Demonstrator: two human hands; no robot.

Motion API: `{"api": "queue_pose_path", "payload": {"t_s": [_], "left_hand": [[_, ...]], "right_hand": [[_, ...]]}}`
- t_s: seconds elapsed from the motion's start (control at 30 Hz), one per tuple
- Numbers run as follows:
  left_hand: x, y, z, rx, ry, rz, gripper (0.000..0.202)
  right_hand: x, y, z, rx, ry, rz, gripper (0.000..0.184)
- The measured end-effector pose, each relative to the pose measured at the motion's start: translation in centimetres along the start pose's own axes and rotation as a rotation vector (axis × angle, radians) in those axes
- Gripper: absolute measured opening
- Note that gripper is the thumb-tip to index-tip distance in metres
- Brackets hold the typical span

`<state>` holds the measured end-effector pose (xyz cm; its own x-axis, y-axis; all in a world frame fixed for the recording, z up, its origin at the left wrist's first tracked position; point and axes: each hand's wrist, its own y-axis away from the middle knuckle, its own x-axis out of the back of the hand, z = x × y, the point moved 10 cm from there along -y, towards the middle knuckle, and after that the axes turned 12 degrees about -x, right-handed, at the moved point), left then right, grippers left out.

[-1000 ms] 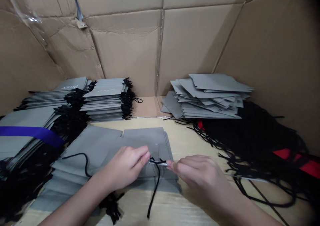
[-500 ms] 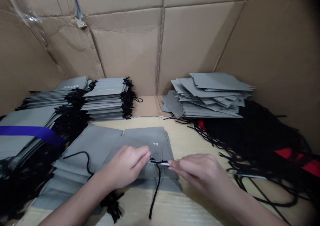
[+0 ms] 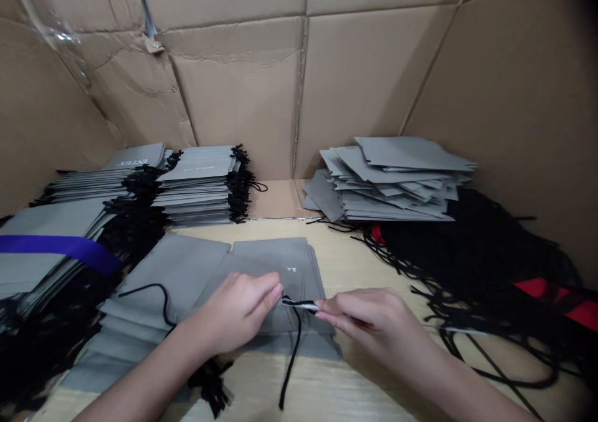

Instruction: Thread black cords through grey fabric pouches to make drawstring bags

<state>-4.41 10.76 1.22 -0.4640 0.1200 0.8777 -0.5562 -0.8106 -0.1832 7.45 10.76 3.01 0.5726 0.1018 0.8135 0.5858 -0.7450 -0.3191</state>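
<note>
Both my hands are closed on one grey fabric drawstring pouch (image 3: 268, 265), which has a small white print. My left hand (image 3: 240, 306) grips its near edge from the left, the thumb against the forefinger. My right hand (image 3: 376, 316) pinches the other end of that edge. Between the fingertips runs a narrow pale fold with black cord (image 3: 291, 366) along it; the cord's loose end hangs towards the tabletop. What lies inside each grip is hidden. Beneath are more grey pouches (image 3: 175, 257), fanned out to the left, with a black cord curling over them.
Neat stacks of corded pouches (image 3: 199, 188) stand back left, another bundle under a blue band (image 3: 60, 247). Loose grey pouches (image 3: 397, 179) are piled back right. A tangle of black cords (image 3: 471, 254) with red bands covers the right side. Cardboard walls (image 3: 238, 91) enclose the table.
Hardly anything differs. My right hand has shifted very slightly to the right, and both hands keep their grip on the pouch.
</note>
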Motion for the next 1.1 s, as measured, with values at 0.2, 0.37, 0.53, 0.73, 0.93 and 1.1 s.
{"api": "queue_pose_path", "payload": {"t_s": [0.2,0.37,0.53,0.73,0.93,1.1], "left_hand": [[-0.2,0.1,-0.2,-0.001,0.001,-0.002,0.030],[-0.3,0.0,-0.4,-0.007,-0.001,-0.004,0.031],[-0.3,0.0,-0.1,-0.031,-0.029,-0.002,0.029],[-0.1,0.0,0.4,-0.047,-0.086,0.005,0.027],[-0.2,0.0,0.4,-0.051,-0.076,0.006,0.026],[0.0,0.1,0.1,-0.046,-0.042,0.022,0.028]], "right_hand": [[-0.2,-0.2,0.5,-0.053,-0.040,-0.021,0.035],[-0.4,-0.2,1.1,-0.114,-0.077,-0.041,0.033],[-1.0,-0.4,2.0,-0.244,-0.208,-0.112,0.027],[-1.6,-0.3,2.7,-0.367,-0.318,-0.157,0.023],[-1.2,-0.1,2.5,-0.320,-0.251,-0.123,0.026],[-0.8,-0.2,2.5,-0.316,-0.243,-0.118,0.027]]}}
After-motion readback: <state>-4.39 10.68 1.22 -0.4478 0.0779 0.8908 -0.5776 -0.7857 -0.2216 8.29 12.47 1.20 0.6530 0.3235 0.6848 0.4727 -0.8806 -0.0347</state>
